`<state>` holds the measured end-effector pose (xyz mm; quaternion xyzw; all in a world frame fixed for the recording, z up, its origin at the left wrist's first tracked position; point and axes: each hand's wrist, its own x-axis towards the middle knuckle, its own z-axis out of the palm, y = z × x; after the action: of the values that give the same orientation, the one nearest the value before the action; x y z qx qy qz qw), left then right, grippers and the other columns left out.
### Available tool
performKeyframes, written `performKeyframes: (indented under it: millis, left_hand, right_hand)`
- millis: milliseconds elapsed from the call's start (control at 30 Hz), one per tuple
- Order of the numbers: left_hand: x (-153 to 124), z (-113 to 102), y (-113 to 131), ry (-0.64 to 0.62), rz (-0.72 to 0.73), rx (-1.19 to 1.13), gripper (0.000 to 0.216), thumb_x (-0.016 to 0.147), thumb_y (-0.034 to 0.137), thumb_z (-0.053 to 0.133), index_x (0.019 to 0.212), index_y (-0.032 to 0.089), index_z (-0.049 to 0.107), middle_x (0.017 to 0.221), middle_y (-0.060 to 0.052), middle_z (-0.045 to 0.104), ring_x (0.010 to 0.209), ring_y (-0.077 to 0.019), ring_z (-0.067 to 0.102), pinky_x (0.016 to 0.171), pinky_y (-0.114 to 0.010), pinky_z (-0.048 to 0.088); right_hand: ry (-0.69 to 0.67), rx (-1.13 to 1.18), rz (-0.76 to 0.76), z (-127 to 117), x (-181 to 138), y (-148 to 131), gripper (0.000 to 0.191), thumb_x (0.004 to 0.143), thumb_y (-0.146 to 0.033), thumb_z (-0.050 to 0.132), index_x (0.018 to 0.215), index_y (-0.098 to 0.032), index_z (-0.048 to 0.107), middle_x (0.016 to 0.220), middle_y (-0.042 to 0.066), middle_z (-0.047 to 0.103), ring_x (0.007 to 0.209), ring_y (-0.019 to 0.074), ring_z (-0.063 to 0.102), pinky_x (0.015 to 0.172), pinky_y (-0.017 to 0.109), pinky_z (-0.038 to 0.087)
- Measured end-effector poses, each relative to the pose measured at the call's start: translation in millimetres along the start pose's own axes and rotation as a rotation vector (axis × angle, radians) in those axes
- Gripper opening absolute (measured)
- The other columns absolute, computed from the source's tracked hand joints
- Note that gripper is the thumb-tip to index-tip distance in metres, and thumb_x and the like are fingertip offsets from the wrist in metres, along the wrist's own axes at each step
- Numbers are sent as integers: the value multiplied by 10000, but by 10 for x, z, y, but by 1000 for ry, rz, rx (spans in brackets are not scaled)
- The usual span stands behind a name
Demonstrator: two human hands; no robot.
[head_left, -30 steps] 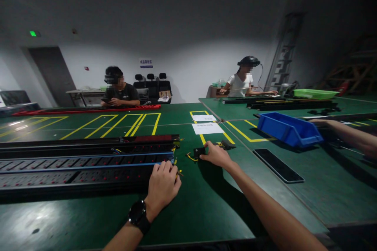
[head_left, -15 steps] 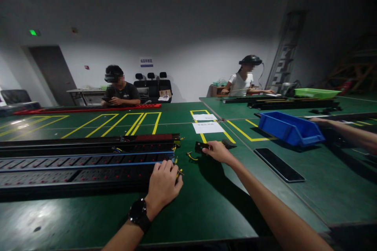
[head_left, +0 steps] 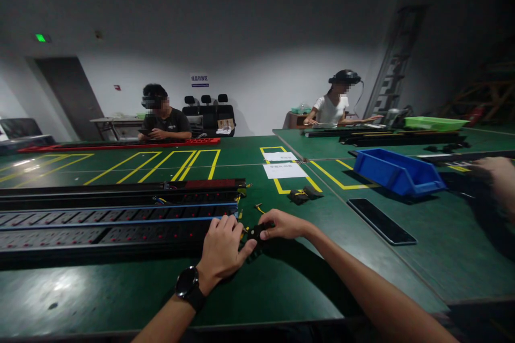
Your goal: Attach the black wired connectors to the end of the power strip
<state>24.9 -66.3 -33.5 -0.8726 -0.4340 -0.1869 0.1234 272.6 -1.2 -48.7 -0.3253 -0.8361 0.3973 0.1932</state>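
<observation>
My left hand [head_left: 223,246], with a black watch at the wrist, is wrapped over the right end of the nearest long black power strip [head_left: 153,236]. Pinched in my right hand [head_left: 285,224] is a small black end cap [head_left: 254,232], right beside the strip's end and close to my left thumb. A short yellow wire [head_left: 259,208] sticks out behind it. More power strips with blue edges [head_left: 120,218] lie parallel behind the nearest one. Whether the cap touches the strip is hidden by my fingers.
Two small black pieces [head_left: 300,195] lie beyond my right hand, near white paper labels [head_left: 284,171]. To the right are a phone [head_left: 381,221] and a blue bin [head_left: 398,172]. Another person's hand [head_left: 499,177] reaches in at far right. Two people sit across the table.
My right hand has brought the black end cap toward me and left, to the strip's end. My left thumb has stretched out toward it. The other person's hand at right moved further right.
</observation>
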Motion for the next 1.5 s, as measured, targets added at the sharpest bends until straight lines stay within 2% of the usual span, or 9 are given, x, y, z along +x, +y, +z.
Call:
performKeyframes:
  millis: [167, 333, 500, 633, 800, 1033, 1267, 1500]
  left_hand:
    - [4, 21, 14, 17, -6, 12, 444, 991, 552, 454, 926, 183, 692, 984, -108, 651, 952, -287, 550, 843, -442, 374]
    - [8, 62, 26, 52, -15, 33, 241, 918, 399, 585, 923, 181, 689, 973, -100, 650, 960, -283, 559, 849, -437, 386]
    - [11, 66, 26, 68, -17, 43, 175, 882, 334, 609, 917, 183, 689, 969, -100, 655, 945, -277, 561, 833, -438, 397]
    - [14, 55, 23, 46, -15, 50, 142, 891, 286, 591, 912, 181, 685, 965, -98, 654, 939, -272, 558, 834, -438, 402]
    - [18, 62, 14, 41, -3, 70, 151, 921, 261, 558, 927, 180, 685, 957, -94, 653, 937, -267, 559, 837, -436, 403]
    - [20, 58, 8, 29, 9, 63, 148, 938, 255, 544, 898, 187, 669, 947, -87, 649, 927, -258, 558, 830, -425, 401]
    - [18, 77, 6, 46, 2, 72, 127, 905, 256, 585, 922, 184, 688, 950, -92, 657, 947, -267, 563, 836, -427, 392]
    - [12, 119, -3, 97, 6, 80, 129, 898, 271, 610, 926, 180, 696, 946, -85, 665, 931, -259, 569, 822, -419, 385]
  right_hand:
    - [87, -60, 12, 123, 68, 18, 234, 837, -365, 732, 911, -144, 758, 725, -16, 648, 662, 125, 538, 610, 218, 390]
    - [167, -83, -2, 199, 111, -39, 124, 820, -249, 746, 907, -161, 765, 794, 3, 699, 729, 146, 615, 674, 229, 444]
    - [292, -234, -4, 287, 132, -99, 103, 830, -200, 748, 932, -195, 758, 880, 17, 729, 797, 157, 648, 731, 242, 460]
    - [364, -275, -11, 353, 153, -103, 207, 839, -187, 739, 1044, -212, 724, 945, 19, 727, 865, 168, 656, 782, 264, 473]
    - [367, -284, -52, 402, 175, -89, 241, 876, -134, 674, 1097, -223, 715, 1016, 31, 734, 957, 179, 666, 861, 283, 480]
    - [399, -380, -14, 432, 152, -101, 338, 892, -166, 675, 1222, -240, 673, 1059, 37, 716, 974, 185, 657, 887, 293, 478]
    - [361, -411, -36, 417, 148, -115, 234, 920, -178, 646, 1141, -227, 704, 1034, 34, 732, 948, 176, 660, 829, 259, 465]
    - [359, -391, -36, 426, 161, -97, 235, 918, -176, 634, 1133, -229, 714, 1056, 44, 749, 967, 188, 678, 847, 271, 468]
